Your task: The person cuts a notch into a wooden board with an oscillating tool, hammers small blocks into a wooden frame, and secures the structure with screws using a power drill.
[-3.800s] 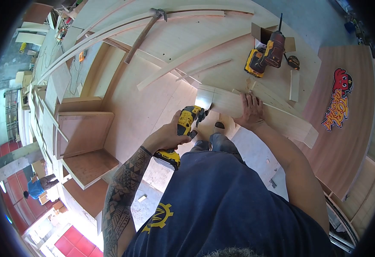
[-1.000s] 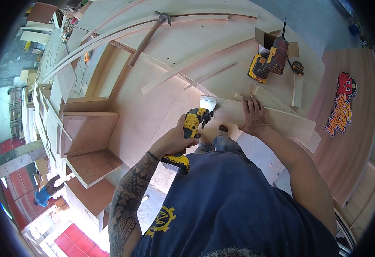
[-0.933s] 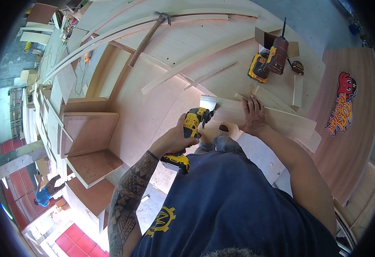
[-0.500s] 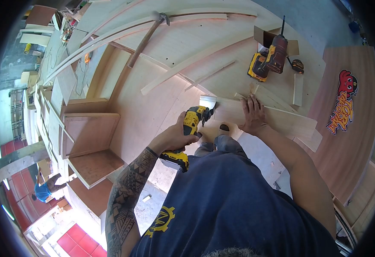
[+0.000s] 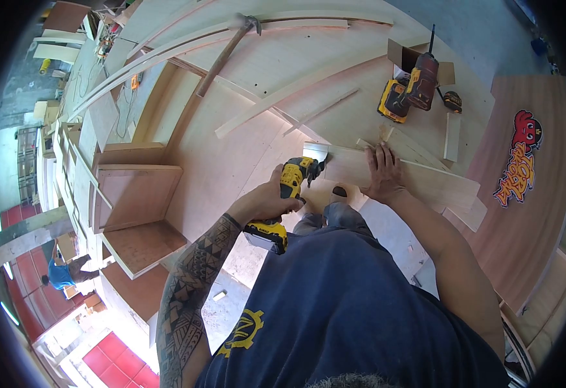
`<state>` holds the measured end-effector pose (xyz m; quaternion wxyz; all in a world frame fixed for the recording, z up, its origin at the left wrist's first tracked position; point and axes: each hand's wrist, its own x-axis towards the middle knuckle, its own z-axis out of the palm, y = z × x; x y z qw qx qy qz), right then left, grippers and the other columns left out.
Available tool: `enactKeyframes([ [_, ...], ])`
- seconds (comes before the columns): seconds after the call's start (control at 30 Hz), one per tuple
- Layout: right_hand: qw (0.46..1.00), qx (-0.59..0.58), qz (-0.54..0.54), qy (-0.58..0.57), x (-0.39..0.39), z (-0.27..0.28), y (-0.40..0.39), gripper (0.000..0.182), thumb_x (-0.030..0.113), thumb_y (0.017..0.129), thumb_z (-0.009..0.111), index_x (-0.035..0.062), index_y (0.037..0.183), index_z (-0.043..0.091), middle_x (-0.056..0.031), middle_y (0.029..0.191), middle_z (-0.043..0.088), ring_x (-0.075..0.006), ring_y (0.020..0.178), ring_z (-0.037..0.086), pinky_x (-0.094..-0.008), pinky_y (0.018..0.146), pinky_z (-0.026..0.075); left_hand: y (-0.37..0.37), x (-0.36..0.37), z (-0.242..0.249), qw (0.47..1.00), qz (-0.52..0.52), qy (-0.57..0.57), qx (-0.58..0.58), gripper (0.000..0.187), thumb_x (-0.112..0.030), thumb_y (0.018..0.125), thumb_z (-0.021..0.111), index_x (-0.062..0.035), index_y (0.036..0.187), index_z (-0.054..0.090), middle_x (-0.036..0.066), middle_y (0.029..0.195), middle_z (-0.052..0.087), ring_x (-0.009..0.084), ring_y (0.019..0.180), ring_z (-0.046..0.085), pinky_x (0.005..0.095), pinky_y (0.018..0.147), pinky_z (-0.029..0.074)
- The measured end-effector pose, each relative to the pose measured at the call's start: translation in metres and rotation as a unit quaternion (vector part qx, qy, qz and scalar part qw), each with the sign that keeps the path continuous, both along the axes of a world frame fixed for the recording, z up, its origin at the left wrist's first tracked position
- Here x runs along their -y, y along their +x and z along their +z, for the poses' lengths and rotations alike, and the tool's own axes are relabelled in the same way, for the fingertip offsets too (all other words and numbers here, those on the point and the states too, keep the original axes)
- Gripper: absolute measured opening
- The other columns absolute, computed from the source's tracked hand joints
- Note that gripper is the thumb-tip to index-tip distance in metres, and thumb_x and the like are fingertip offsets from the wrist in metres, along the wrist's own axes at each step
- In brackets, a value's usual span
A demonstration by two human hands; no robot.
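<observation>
A yellow-and-black cordless oscillating multi-tool [image 5: 294, 174] is in my left hand [image 5: 271, 199], whose fingers wrap round its body. The battery end points back toward my shirt. Its wide, shiny blade [image 5: 316, 151] is right at the left end of a pale wooden board [image 5: 425, 183]. Across that board lies my right hand [image 5: 385, 174], palm down with fingers spread and the thumb near the close edge. Thin wood strips [image 5: 415, 145] stick out beyond the board's far side.
Farther back lie a claw hammer [image 5: 227, 57], a red-and-yellow power tool [image 5: 419, 84] by an open carton [image 5: 446, 72], a tape measure [image 5: 452, 100] and long strips [image 5: 309, 81]. Open wooden boxes [image 5: 144, 249] stand left. A printed panel [image 5: 522, 252] is at right. Another person [image 5: 61, 275] is far left.
The view has shifted slightly. My left hand and the multi-tool stay at the board's end, and my right hand keeps its place on the board. The distant person's posture differs a little.
</observation>
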<state>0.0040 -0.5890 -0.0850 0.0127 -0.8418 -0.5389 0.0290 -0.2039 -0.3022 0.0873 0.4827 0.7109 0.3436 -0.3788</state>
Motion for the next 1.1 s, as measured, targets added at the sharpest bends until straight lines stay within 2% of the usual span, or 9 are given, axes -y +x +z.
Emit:
enactKeyframes([
  [0.07,1.000,-0.009,-0.008,-0.027,0.000,0.002,-0.001,0.124,0.082,0.077,0.070,0.0022,0.164,0.031,-0.0280,0.156,0.041,-0.0455,0.155,0.030,-0.0622,0.125,0.025,0.001,0.001,-0.002,1.000,-0.002,0.000,0.000,0.118,-0.035,0.090,0.080,0.0016,0.169,0.000,0.015,0.095,0.071,0.0192,0.066,0.071,0.0327,0.060,0.059],
  [0.27,1.000,0.016,0.005,-0.025,-0.001,0.007,-0.002,0.125,0.083,0.077,0.070,0.0020,0.164,0.032,-0.0290,0.157,0.040,-0.0457,0.155,0.030,-0.0609,0.124,0.026,0.002,0.008,-0.024,0.998,-0.033,0.051,0.006,0.119,-0.038,0.089,0.079,0.0024,0.169,0.001,0.016,0.098,0.071,0.0193,0.068,0.072,0.0331,0.060,0.059],
  [0.33,0.999,0.025,0.005,-0.023,0.000,0.005,0.001,0.126,0.084,0.076,0.069,0.0022,0.164,0.032,-0.0292,0.157,0.040,-0.0458,0.155,0.030,-0.0605,0.124,0.026,0.001,0.007,-0.020,0.999,-0.030,0.029,0.007,0.127,-0.047,0.085,0.079,0.0055,0.168,0.000,0.032,0.117,0.073,0.0376,0.100,0.077,0.0422,0.086,0.061],
  [0.47,0.998,0.018,0.000,-0.058,-0.002,0.009,-0.002,0.128,0.087,0.076,0.067,0.0030,0.165,0.032,-0.0287,0.159,0.039,-0.0453,0.156,0.029,-0.0597,0.125,0.024,-0.007,0.008,-0.001,0.999,-0.028,0.029,0.006,0.125,-0.044,0.085,0.079,0.0057,0.168,0.000,0.030,0.112,0.074,0.0346,0.093,0.078,0.0406,0.080,0.062],
  [0.53,0.997,0.025,-0.002,-0.071,-0.002,0.009,-0.002,0.129,0.088,0.075,0.066,0.0033,0.166,0.030,-0.0284,0.161,0.039,-0.0449,0.157,0.028,-0.0593,0.125,0.024,-0.008,0.011,0.011,1.000,0.010,0.006,0.005,0.117,-0.032,0.090,0.080,0.0043,0.168,0.000,0.017,0.097,0.071,0.0187,0.066,0.071,0.0311,0.059,0.058],
  [0.67,0.995,0.016,-0.008,-0.094,-0.003,0.010,-0.002,0.131,0.089,0.075,0.065,0.0040,0.168,0.027,-0.0279,0.163,0.037,-0.0435,0.158,0.027,-0.0583,0.126,0.024,-0.020,0.014,0.010,1.000,-0.006,-0.003,-0.014,0.117,-0.031,0.090,0.079,0.0034,0.168,0.000,0.017,0.096,0.070,0.0181,0.064,0.070,0.0310,0.057,0.058],
  [0.73,0.996,0.007,-0.012,-0.085,-0.004,0.009,-0.003,0.132,0.090,0.074,0.065,0.0039,0.168,0.027,-0.0279,0.163,0.037,-0.0432,0.158,0.027,-0.0583,0.126,0.024,-0.026,0.017,-0.003,1.000,-0.024,0.003,-0.012,0.121,-0.040,0.089,0.079,0.0056,0.168,-0.001,0.025,0.102,0.074,0.0262,0.075,0.076,0.0351,0.067,0.061],
  [0.87,0.999,-0.007,-0.015,-0.027,0.000,0.001,-0.002,0.134,0.089,0.071,0.069,0.0039,0.167,0.029,-0.0272,0.162,0.037,-0.0427,0.158,0.027,-0.0588,0.122,0.029,-0.023,0.016,0.000,0.999,-0.022,-0.014,-0.033,0.120,-0.039,0.089,0.078,0.0058,0.168,-0.001,0.025,0.103,0.075,0.0272,0.077,0.076,0.0354,0.071,0.061],
  [1.1,1.000,0.007,0.002,-0.004,0.006,0.001,-0.008,0.132,0.082,0.069,0.077,0.0040,0.165,0.031,-0.0269,0.157,0.041,-0.0437,0.156,0.031,-0.0585,0.115,0.034,-0.028,0.017,-0.007,0.999,-0.021,-0.015,-0.039,0.121,-0.040,0.088,0.079,0.0060,0.168,0.001,0.024,0.108,0.075,0.0278,0.082,0.076,0.0363,0.072,0.061],
])
